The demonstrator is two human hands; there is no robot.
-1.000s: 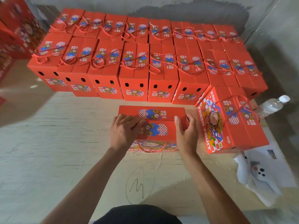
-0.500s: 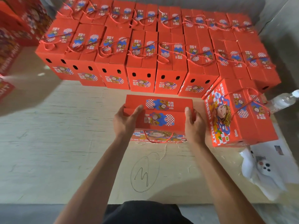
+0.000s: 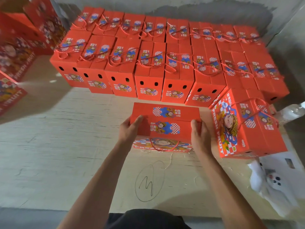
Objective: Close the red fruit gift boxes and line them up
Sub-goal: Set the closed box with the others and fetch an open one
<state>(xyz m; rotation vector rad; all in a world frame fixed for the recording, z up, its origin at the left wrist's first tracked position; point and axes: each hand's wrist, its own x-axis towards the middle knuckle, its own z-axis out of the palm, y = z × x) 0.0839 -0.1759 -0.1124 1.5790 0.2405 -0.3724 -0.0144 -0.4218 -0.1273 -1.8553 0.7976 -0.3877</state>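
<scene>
A pale wooden bench (image 3: 49,146) stands against a grey wall (image 3: 181,5) and carries the work. Along its far side, closed red boxes (image 3: 148,63) stand in two tight rows, cord handles lying across their tops. One further closed box (image 3: 247,126) sits at an angle at the right end, apart from the row line. Just in front of the near row stands the box in hand (image 3: 166,128), its two top flaps folded down and its cord handle hanging over the near face. The left hand (image 3: 128,129) grips the box's left end, fingers curled over the top edge. The right hand (image 3: 200,136) grips the right end the same way. A clear bottle (image 3: 295,111) lies at the far right.

Step in hand, as judged: closing is complete or nearly so; placement follows. The next move calls for carrying or sliding the box, with both hands, into line with the others, edges flush.
</scene>
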